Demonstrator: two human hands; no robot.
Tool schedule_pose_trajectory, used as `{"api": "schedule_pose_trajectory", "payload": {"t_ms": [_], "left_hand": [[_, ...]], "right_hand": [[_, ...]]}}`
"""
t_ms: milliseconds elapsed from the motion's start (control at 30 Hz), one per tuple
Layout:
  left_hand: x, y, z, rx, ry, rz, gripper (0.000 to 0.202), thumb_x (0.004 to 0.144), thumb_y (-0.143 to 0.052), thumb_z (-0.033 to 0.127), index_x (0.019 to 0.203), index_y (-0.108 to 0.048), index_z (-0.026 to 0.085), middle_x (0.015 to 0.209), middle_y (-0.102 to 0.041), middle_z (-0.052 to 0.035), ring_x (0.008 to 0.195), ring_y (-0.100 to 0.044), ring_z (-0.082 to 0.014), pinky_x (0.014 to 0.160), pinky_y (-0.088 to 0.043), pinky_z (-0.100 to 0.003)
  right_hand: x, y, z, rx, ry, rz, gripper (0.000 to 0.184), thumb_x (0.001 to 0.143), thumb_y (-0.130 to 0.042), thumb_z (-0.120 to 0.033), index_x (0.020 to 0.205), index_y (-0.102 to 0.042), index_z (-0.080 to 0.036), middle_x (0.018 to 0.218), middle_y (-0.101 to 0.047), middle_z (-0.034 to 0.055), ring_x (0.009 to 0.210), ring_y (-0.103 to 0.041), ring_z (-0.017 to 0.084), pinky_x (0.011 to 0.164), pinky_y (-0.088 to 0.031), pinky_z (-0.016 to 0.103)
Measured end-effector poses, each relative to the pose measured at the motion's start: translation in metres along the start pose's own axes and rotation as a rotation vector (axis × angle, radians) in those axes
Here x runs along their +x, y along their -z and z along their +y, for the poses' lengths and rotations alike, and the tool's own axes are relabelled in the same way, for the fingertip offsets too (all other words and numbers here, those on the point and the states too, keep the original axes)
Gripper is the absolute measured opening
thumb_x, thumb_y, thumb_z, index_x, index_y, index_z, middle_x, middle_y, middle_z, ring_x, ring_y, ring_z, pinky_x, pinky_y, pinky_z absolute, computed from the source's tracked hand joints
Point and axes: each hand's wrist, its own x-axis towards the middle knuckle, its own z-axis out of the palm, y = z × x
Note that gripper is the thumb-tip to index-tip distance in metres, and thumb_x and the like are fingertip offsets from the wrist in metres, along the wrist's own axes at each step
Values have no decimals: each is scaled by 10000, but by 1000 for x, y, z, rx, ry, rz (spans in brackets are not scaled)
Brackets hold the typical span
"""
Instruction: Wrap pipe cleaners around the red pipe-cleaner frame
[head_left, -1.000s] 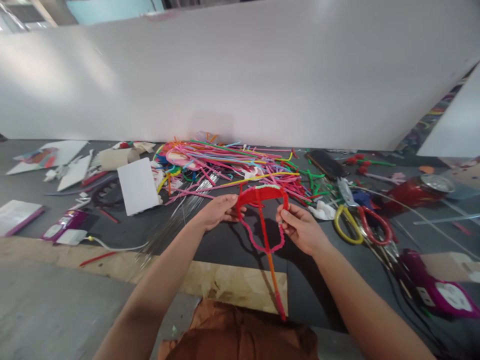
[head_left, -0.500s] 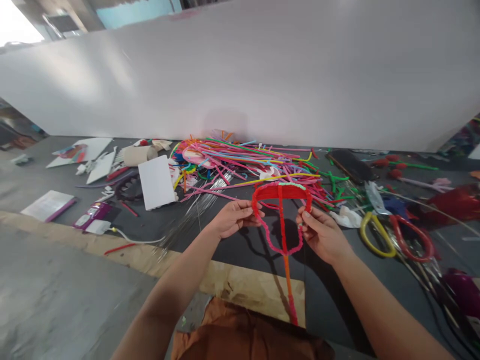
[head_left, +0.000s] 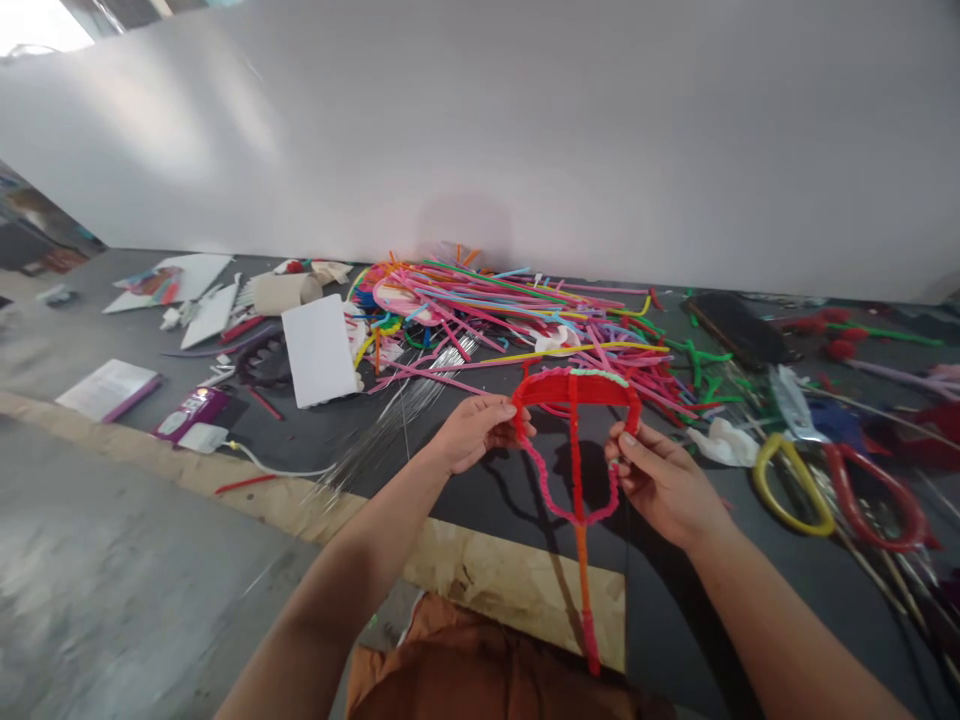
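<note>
Between my two hands hangs a pipe cleaner frame [head_left: 576,450], made of red and pink fuzzy stems bent into a loop. A red band and a pale green strip run along its top. A centre stem goes down through it, turning orange and then pink at the lower end. My left hand [head_left: 480,432] pinches the loop's left side between thumb and fingers. On the opposite side my right hand [head_left: 667,480] grips the right edge, fingers closed around it. The frame is held above the dark table, its shadow falling below.
Behind lies a heap of coloured pipe cleaners [head_left: 480,300] against a white panel [head_left: 525,130]. Thin silver wires [head_left: 375,440], a white card [head_left: 321,350] and a purple device [head_left: 187,412] are on the left. Scissors [head_left: 832,480] with yellow and red handles and a dark phone [head_left: 739,328] are on the right.
The view has shifted slightly, so the table items appear displaced. Both hands keep hold of the pipe cleaner frame, which sits slightly farther right and lower in view.
</note>
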Motion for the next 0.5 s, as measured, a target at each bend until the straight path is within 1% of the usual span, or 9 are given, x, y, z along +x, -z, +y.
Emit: {"api": "schedule_pose_trajectory", "payload": {"t_ms": [167, 333, 500], "left_hand": [[-1, 0, 0, 36, -32, -6, 271, 698, -698, 363, 760, -647, 104, 716, -694, -76, 625, -648, -145, 655, -530, -283], [-2, -2, 1, 47, -51, -32, 279, 695, -707, 376, 717, -632, 107, 712, -685, -69, 646, -646, -143, 676, -519, -279], [-3, -4, 3, 51, -91, -43, 278, 669, -723, 373, 681, -633, 110, 661, -679, -61, 660, -650, -156, 650, -502, -262]], "right_hand": [[2, 2, 2, 16, -22, 5, 292, 593, -805, -351, 794, -641, -215, 649, -570, -24, 486, -456, 59, 414, -358, 173], [2, 2, 4, -19, -12, -3, 284, 617, -788, -363, 801, -625, -222, 657, -564, -21, 482, -448, 71, 408, -352, 195], [2, 2, 4, -7, -31, -4, 289, 611, -796, -357, 795, -626, -215, 651, -563, -20, 480, -439, 65, 411, -345, 189]]}}
